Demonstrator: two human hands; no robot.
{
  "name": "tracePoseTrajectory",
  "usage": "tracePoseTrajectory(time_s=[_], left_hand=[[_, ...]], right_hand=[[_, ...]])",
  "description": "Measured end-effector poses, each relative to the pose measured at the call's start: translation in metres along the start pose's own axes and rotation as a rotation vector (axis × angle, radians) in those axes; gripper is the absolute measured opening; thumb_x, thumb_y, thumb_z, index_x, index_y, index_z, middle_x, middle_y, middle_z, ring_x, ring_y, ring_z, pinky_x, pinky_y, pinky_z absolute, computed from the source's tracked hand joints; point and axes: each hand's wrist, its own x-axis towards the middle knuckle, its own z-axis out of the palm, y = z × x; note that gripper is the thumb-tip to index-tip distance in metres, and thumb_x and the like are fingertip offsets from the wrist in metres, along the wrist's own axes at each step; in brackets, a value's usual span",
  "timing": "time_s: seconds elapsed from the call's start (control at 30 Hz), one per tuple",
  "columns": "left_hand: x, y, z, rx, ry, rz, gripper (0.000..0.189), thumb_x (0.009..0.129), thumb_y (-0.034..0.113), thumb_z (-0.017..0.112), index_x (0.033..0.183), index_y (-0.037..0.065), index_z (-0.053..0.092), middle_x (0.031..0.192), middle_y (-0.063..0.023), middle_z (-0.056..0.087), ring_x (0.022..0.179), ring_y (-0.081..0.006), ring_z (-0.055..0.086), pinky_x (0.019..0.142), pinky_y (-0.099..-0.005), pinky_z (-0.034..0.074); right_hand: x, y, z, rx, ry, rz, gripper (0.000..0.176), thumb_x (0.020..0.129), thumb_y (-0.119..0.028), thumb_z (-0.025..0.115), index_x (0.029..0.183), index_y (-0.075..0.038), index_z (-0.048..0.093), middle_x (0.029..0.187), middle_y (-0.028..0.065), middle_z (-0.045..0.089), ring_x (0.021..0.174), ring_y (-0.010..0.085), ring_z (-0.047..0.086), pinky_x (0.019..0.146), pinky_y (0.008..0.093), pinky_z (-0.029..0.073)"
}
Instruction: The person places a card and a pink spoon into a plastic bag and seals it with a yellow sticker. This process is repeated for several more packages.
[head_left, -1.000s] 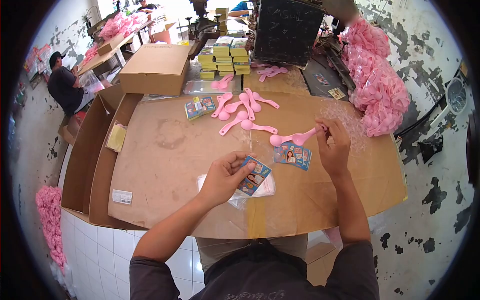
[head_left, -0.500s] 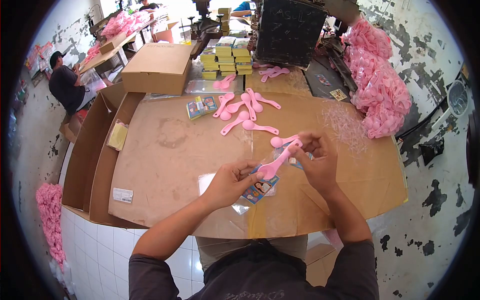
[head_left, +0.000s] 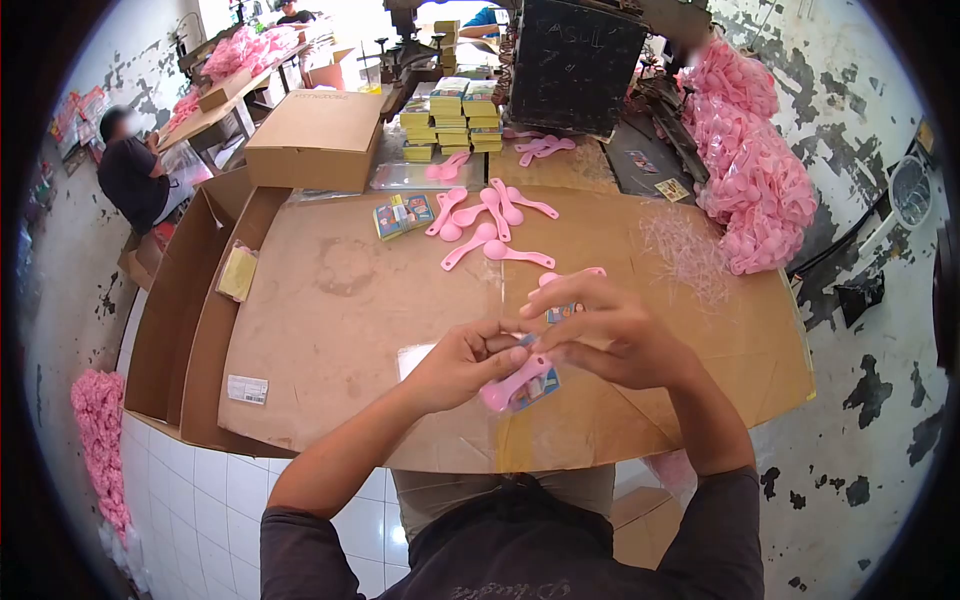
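My left hand (head_left: 462, 368) pinches a pink spoon (head_left: 515, 384) together with a blue printed card (head_left: 541, 388), near the front middle of the cardboard-covered table. The spoon's bowl points down and left, its handle up and right. Close above them is my right hand (head_left: 625, 335), its fingers spread and partly over the card's upper edge; nothing shows in its grasp. Behind that hand, another pink spoon (head_left: 592, 273) and a blue card (head_left: 563, 313) are partly hidden. A white sheet (head_left: 412, 358) lies partly under my left hand.
Several pink spoons (head_left: 484, 232) and a card stack (head_left: 403, 216) lie further back. Behind them stand a closed carton (head_left: 310, 140) and piled cards (head_left: 450, 120). Bagged pink spoons (head_left: 750, 160) rise at the right, near clear plastic strips (head_left: 685, 250). A person (head_left: 135, 180) sits far left.
The spoon and card have moved down and turned, the bowl now pointing lower left. My right hand has let go of the spoon's handle and its fingers have spread above it.
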Motion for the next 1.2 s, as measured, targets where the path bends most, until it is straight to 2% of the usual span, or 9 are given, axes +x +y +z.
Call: tracePoseTrajectory(time_s=[0.13,0.23,0.3,0.5,0.63,0.73,1.0,1.1,1.2], left_hand=[[0.002,0.003,0.001,0.264,0.15,0.255,0.041,0.104,0.012,0.06,0.143,0.001,0.053,0.138,-0.0106,0.063,0.125,-0.0201,0.061,0.106,-0.0357,0.048],[-0.01,0.019,0.006,0.442,0.014,0.275,0.047,0.101,0.009,0.06,0.146,-0.001,0.049,0.142,-0.0111,0.06,0.135,-0.0186,0.054,0.113,-0.0372,0.041],[-0.011,0.021,0.016,0.477,0.045,0.303,0.044,0.102,0.009,0.06,0.144,0.0,0.051,0.138,-0.0109,0.063,0.131,-0.0185,0.057,0.111,-0.0365,0.043],[-0.001,0.026,0.027,0.507,0.188,0.327,0.03,0.102,0.008,0.059,0.13,0.0,0.065,0.12,-0.008,0.073,0.112,-0.0166,0.068,0.098,-0.0328,0.052],[-0.001,0.027,0.026,0.376,0.201,0.165,0.022,0.103,0.006,0.059,0.122,-0.002,0.068,0.114,-0.0064,0.075,0.108,-0.0125,0.068,0.091,-0.0282,0.053],[0.004,0.016,0.026,0.146,0.188,0.21,0.02,0.103,0.005,0.059,0.119,-0.001,0.069,0.114,-0.0072,0.074,0.104,-0.0109,0.068,0.089,-0.0275,0.054],[0.003,0.018,0.033,0.114,0.188,0.171,0.023,0.104,0.002,0.057,0.124,-0.004,0.064,0.112,-0.0128,0.074,0.11,-0.0209,0.072,0.096,-0.0314,0.056],[0.004,0.022,0.034,0.095,0.214,0.17,0.025,0.105,0.005,0.056,0.127,-0.006,0.062,0.111,-0.0154,0.075,0.105,-0.0176,0.072,0.092,-0.0293,0.057],[0.005,0.026,0.039,0.153,0.256,0.21,0.028,0.104,0.006,0.058,0.128,-0.007,0.061,0.106,-0.0159,0.076,0.097,-0.0147,0.073,0.085,-0.0288,0.058]], right_hand=[[0.02,-0.031,-0.021,-0.296,0.089,0.066,0.016,0.081,-0.003,0.078,0.096,-0.007,0.076,0.108,0.0086,0.071,0.103,0.028,0.067,0.09,0.0407,0.051],[0.019,-0.037,-0.027,-0.317,0.009,0.213,0.013,0.084,-0.005,0.077,0.097,-0.005,0.075,0.094,0.0087,0.069,0.086,0.0255,0.068,0.076,0.0383,0.053],[0.018,-0.04,-0.021,-0.224,0.034,0.31,0.008,0.087,-0.009,0.074,0.092,-0.003,0.072,0.083,0.0089,0.064,0.075,0.025,0.065,0.068,0.0389,0.052],[0.015,-0.039,-0.009,-0.201,0.163,0.29,0.01,0.09,-0.012,0.075,0.091,-0.002,0.073,0.08,0.0103,0.065,0.065,0.0252,0.063,0.062,0.0377,0.051],[0.012,-0.036,-0.005,-0.176,0.166,0.247,0.01,0.089,-0.012,0.075,0.094,-0.003,0.073,0.082,0.0109,0.067,0.065,0.0248,0.064,0.061,0.0372,0.051],[0.011,-0.033,-0.002,-0.157,0.2,0.239,0.01,0.089,-0.01,0.075,0.097,-0.004,0.073,0.083,0.0109,0.068,0.066,0.0243,0.065,0.062,0.0361,0.052],[0.01,-0.024,-0.001,-0.139,0.281,0.265,0.016,0.088,-0.008,0.074,0.104,-0.004,0.069,0.089,0.0104,0.067,0.072,0.025,0.067,0.062,0.0344,0.052],[0.01,-0.019,0.007,-0.339,0.426,0.195,0.018,0.086,-0.007,0.075,0.103,-0.007,0.069,0.101,0.0091,0.067,0.085,0.0253,0.068,0.072,0.0351,0.052],[0.012,-0.025,0.001,-0.634,0.337,-0.022,0.019,0.082,-0.008,0.076,0.1,-0.008,0.068,0.108,0.0064,0.065,0.098,0.0254,0.066,0.085,0.0376,0.049]])
